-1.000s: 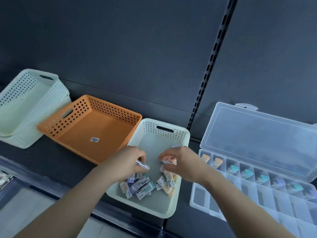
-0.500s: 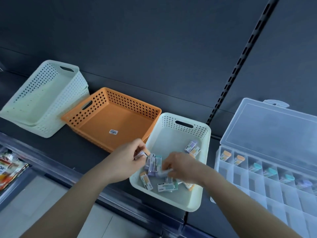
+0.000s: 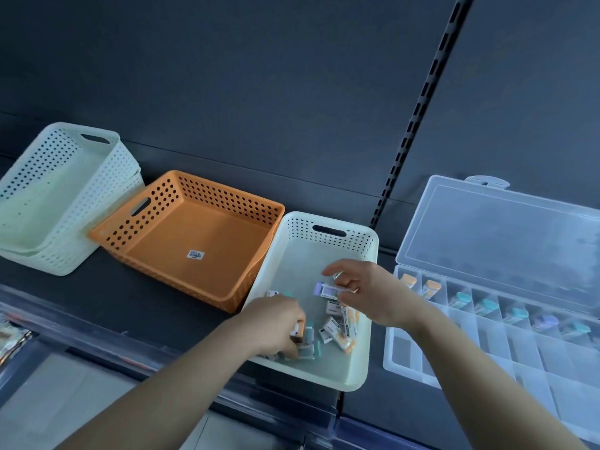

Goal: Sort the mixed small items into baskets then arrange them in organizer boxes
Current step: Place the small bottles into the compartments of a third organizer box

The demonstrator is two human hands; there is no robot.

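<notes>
Right hand [image 3: 367,293]: thumb and fingers pinch purple-capped item [image 3: 328,290] by one end, index raised above. Left hand [image 3: 276,326]: fingers curled round small item [image 3: 296,329], knuckles over pile [image 3: 337,329] in white basket [image 3: 302,217]. Items likely light, rigid, slick; pinch across long sides, mid-body. Organizer box [image 3: 454,362] beyond right wrist.

I find the far floor of the white basket [image 3: 308,254] bare; small items [image 3: 337,329] crowd its near half. Orange basket [image 3: 201,235] stands just beside on my left, open organizer box [image 3: 535,358] near on my right.
</notes>
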